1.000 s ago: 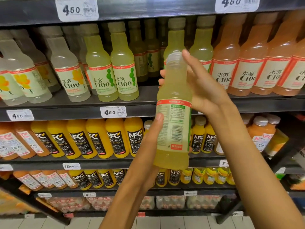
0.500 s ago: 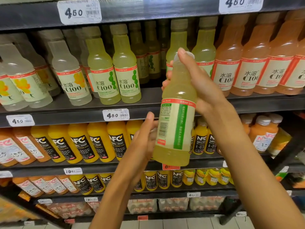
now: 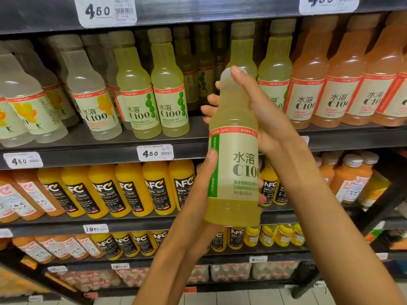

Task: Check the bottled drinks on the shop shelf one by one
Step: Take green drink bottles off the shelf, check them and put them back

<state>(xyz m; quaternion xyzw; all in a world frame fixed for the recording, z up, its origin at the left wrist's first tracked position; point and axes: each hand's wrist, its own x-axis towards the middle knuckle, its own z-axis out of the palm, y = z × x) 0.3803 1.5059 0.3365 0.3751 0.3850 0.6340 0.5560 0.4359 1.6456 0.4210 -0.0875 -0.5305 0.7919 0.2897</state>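
Holding one pale green bottle (image 3: 233, 150) up before the shelf (image 3: 110, 148), the left hand (image 3: 204, 183) grips its label while the right hand (image 3: 259, 111) grips its neck. Many more bottles (image 3: 152, 95) on the shelf look left to check.

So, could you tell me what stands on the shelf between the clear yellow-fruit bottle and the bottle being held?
In the head view, two pale-green C100 bottles stand between the clear bottle and the held bottle.

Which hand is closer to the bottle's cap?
The right hand. It grips the neck of the bottle, with a finger lying across the cap. The left hand holds the lower part, down by the label, far below the cap.
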